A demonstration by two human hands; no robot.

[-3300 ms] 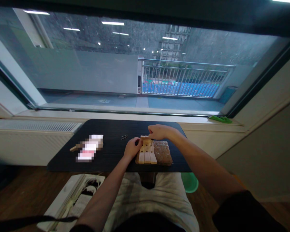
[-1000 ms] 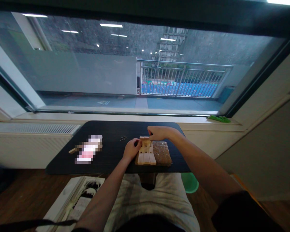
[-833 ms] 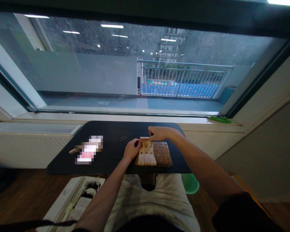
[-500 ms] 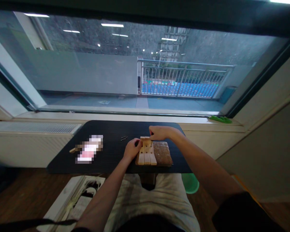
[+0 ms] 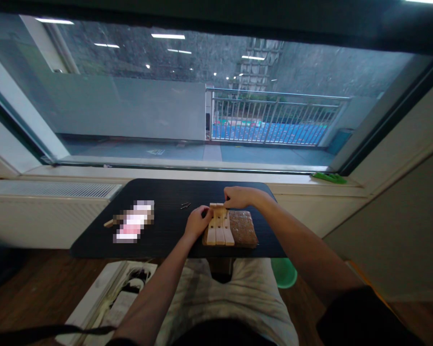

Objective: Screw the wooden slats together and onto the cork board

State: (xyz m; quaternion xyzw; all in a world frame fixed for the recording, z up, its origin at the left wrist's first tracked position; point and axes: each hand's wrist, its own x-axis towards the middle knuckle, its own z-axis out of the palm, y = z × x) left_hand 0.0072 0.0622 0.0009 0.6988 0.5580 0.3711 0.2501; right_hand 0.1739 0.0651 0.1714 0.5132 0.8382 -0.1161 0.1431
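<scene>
A pale wooden piece of three slat-like strips with small dark holes (image 5: pixel 220 235) lies on a rough brown board (image 5: pixel 243 228) near the table's front edge. My left hand (image 5: pixel 197 222) is at its left side, thumb and index finger curled against the upper left edge. Across from it, my right hand (image 5: pixel 238 197) is closed at the upper right corner of the wood, fingertips pointing down. What those fingers pinch, if anything, is too small to make out. Several thin metal screws or nails (image 5: pixel 185 205) lie on the table just left of the wood.
The black table (image 5: pixel 166 240) stands against a window sill and a white radiator (image 5: pixel 50 211). On its left are a blurred-out pinkish-white item (image 5: pixel 134 223) and a wooden stick (image 5: pixel 109 224). A green bucket (image 5: pixel 283 273) and an open white box (image 5: pixel 119 298) are below. A green cloth-like thing (image 5: pixel 329 178) lies on the sill.
Almost nothing differs. My right hand has shifted very slightly, while my left hand and the wood stay in place.
</scene>
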